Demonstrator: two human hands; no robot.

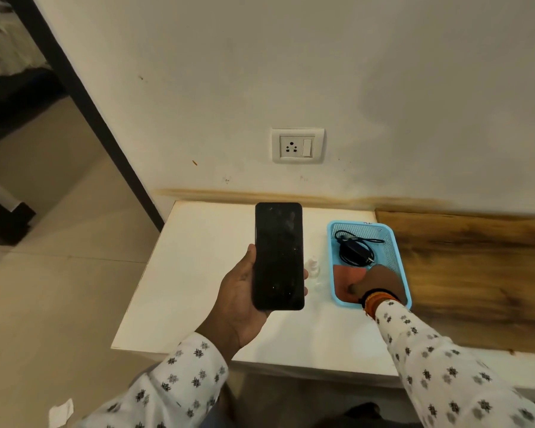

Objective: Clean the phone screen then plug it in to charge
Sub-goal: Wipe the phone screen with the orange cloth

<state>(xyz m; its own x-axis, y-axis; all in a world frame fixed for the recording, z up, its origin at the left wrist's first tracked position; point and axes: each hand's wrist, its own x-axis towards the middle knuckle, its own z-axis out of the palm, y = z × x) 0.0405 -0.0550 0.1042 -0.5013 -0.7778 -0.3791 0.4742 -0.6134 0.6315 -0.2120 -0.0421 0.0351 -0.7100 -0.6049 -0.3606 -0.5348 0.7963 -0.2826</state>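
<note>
My left hand (pixel 240 291) holds a black phone (pixel 278 256) upright above the white table, its dark screen facing me. My right hand (pixel 379 282) reaches into a light blue basket (pixel 396 261) and rests on a reddish-orange cloth (pixel 348 274) at its near end; whether the fingers grip the cloth I cannot tell. A black charger with its coiled cable (pixel 354 247) lies in the far half of the basket. A white wall socket with a switch (pixel 297 146) sits on the wall above the table.
A small clear bottle (pixel 314 268) stands on the white table (pixel 198 273) between phone and basket. A wooden surface (pixel 476 267) adjoins on the right. Tiled floor lies to the left, with a paper scrap (pixel 61 412) and a dark door frame (pixel 84 103).
</note>
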